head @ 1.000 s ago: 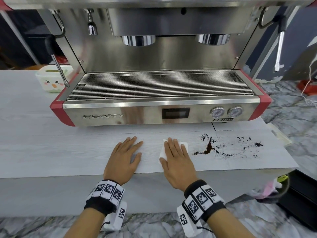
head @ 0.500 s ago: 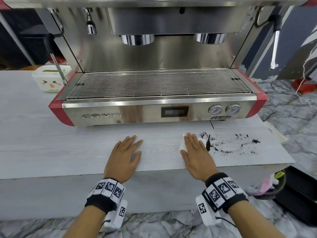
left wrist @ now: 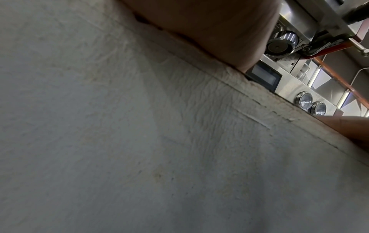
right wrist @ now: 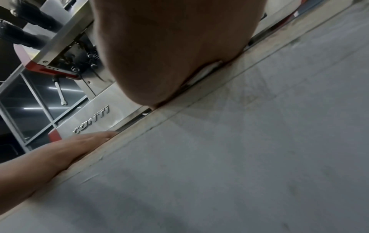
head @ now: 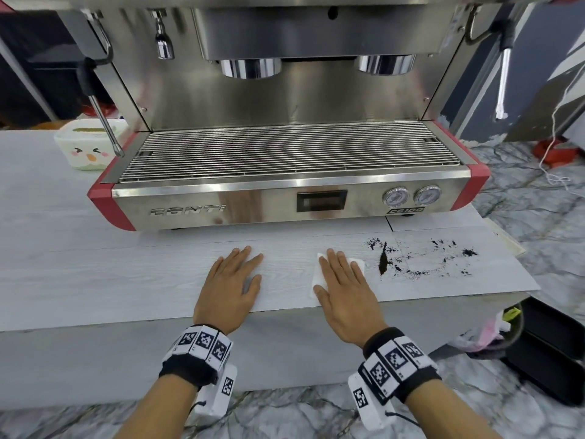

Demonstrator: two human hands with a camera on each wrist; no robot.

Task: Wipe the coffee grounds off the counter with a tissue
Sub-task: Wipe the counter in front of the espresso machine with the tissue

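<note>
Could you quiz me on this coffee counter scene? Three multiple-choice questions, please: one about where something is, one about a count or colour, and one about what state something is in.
1. Where do the dark coffee grounds lie, relative to the person's right hand?
A. To its right
B. To its left
C. On the machine's grille

2. How many round gauges are on the front of the steel espresso machine?
A. One
B. Two
C. Four

3. How is the right hand on the white tissue?
A. Crumpling it in a fist
B. Lifting it off the counter
C. Pressing it flat with straight fingers

Answers:
1. A: the dark coffee grounds are scattered on the pale wood-grain counter to the right of the right hand.
2. B: two round gauges sit side by side on the steel espresso machine.
3. C: the hand lies flat over the white tissue, as the left hand lies on the bare counter.
</note>
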